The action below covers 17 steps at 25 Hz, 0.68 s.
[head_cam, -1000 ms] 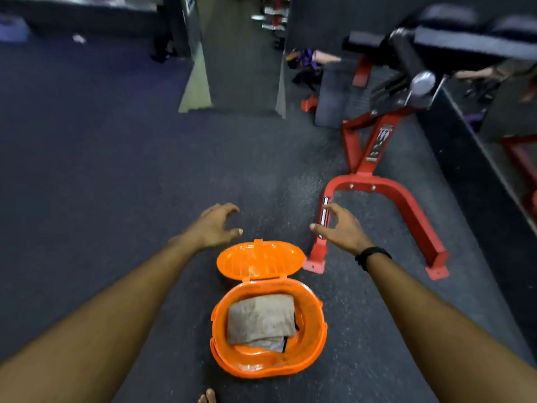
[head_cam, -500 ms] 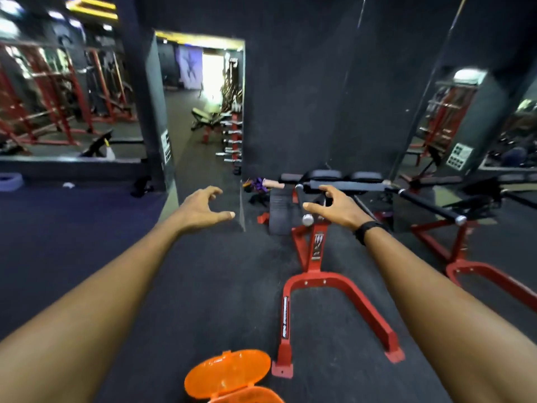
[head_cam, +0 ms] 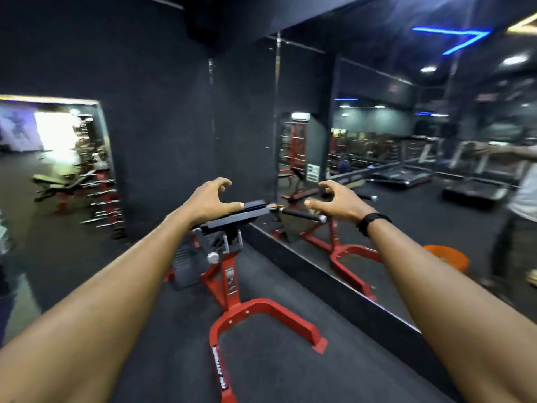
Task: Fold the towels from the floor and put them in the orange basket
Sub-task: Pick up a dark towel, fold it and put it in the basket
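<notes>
Forearms: both reach straight ahead from the bottom corners, raised well off the floor, likely just carried along as the head lifts and not aimed at anything

Floor (head_cam: 261, 373): dark rubber matting, bare where it shows; no towel lies on any part in view

Red bench frame (head_cam: 263, 318): its U-shaped foot sits flat on the matting between the two arms, the upright rising to a black pad (head_cam: 232, 218) near the hands

Left hand (head_cam: 207, 200): held in the air in front of the pad, fingers loosely curled and spread, thumb out, nothing in it

Right hand (head_cam: 338, 200): level with the left and apart from it, fingers loosely hooked, empty; a black band (head_cam: 372, 221) circles the wrist

Orange basket: not directly in view; an orange shape (head_cam: 446, 255) low in the wall mirror (head_cam: 377, 184) looks like its reflection, so it probably stands on the floor below the frame's bottom edge

Person in mirror: a blurred figure at the right edge, seemingly the reflection of the wearer

Doorway (head_cam: 55, 135): far left, bright and blurred, with weight racks beyond

Stage: judged a search for any towels left, or the end of the task; which cannot be told
</notes>
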Each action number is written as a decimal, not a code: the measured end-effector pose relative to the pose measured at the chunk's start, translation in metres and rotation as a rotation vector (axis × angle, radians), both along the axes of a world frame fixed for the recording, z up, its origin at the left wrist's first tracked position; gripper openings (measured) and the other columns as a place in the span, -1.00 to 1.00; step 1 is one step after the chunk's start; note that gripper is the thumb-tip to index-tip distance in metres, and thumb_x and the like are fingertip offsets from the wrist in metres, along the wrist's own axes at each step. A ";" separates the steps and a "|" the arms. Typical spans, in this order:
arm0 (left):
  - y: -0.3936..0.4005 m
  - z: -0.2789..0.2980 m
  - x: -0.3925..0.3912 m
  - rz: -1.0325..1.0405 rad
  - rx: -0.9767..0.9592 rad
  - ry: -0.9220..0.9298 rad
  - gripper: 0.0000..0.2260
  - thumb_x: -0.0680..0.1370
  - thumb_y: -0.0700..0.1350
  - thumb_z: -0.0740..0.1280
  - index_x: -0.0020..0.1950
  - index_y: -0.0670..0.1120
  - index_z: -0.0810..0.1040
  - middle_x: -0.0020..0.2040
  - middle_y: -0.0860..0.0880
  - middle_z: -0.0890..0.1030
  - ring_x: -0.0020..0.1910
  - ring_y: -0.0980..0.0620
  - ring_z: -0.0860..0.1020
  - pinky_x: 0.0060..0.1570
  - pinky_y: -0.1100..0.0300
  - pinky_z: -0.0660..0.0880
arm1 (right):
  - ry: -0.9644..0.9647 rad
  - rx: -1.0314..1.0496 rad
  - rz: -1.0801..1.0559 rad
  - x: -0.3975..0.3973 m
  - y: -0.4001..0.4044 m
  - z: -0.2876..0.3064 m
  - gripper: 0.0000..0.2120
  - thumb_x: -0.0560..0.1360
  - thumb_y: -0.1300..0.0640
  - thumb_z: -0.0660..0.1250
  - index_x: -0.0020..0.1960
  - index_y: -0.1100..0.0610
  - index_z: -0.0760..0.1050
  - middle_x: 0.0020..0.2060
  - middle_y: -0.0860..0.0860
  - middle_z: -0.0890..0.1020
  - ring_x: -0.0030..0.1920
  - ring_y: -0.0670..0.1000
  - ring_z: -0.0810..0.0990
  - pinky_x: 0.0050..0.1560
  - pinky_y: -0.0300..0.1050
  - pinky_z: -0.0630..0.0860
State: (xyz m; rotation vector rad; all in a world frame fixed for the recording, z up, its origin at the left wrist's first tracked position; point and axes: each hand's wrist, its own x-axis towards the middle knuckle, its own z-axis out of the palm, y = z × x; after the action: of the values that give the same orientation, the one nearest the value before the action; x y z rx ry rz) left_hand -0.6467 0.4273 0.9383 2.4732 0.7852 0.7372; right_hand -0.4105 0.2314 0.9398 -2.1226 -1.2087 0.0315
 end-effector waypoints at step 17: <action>-0.322 -0.024 0.122 -0.990 -0.007 0.020 -0.41 0.43 0.05 0.47 0.40 -0.07 0.37 0.30 -0.14 0.48 0.28 -0.08 0.45 0.26 0.09 0.37 | 0.081 -0.042 -0.980 -0.145 -0.417 -0.006 -0.24 0.40 -0.22 0.42 0.47 0.08 0.26 0.42 0.10 0.38 0.36 0.09 0.43 0.30 -0.07 0.34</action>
State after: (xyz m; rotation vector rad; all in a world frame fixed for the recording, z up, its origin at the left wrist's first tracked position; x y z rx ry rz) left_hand -0.5248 0.1052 0.9139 2.4267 -0.4512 0.3162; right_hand -0.5555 -0.1859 0.9338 -2.4966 -0.0321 -0.2887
